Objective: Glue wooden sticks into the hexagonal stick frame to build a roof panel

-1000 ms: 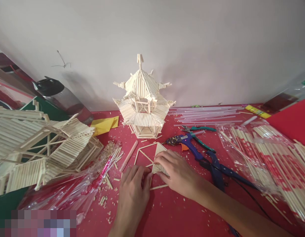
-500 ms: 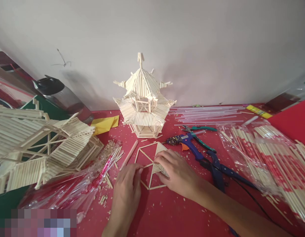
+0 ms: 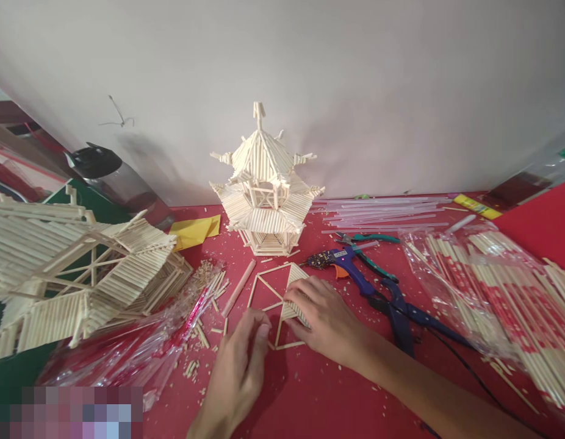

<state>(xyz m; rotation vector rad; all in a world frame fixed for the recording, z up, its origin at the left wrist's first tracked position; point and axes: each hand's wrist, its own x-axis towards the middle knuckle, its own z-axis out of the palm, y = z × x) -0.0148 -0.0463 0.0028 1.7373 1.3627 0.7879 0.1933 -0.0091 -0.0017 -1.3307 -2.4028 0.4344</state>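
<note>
Right hand [image 3: 326,314]: my fingertips bear down on the ribbed panel [image 3: 293,275], thumb lower and apart from them; whether they pinch it I cannot tell.
Left hand [image 3: 243,353]: fingers curled in, thumb alongside; what lies between them, if anything, is hidden from me.
Stick frame [image 3: 270,289]: flat on the red table [image 3: 310,396], reaching from under my right fingers to just beyond my left fingertips.
Done: outer edges and spokes look joined; close-set sticks cover the part under my right fingers; how far that cover runs, my hand hides.
Left: the sections between my hands show only outline and spokes, red table through them; I judge the filling well short of whole.
Glue gun [image 3: 351,268]: just beyond my right hand, nozzle towards the frame; green-handled pliers [image 3: 378,238] behind it.
Wooden rod [image 3: 239,288]: just ahead of my left hand; short offcuts [image 3: 202,335] left of that hand.
Stick tower [image 3: 266,204]: upright beyond both hands; its tiers and roof look finished.
Bagged sticks [image 3: 506,299]: well right of my right hand.
</note>
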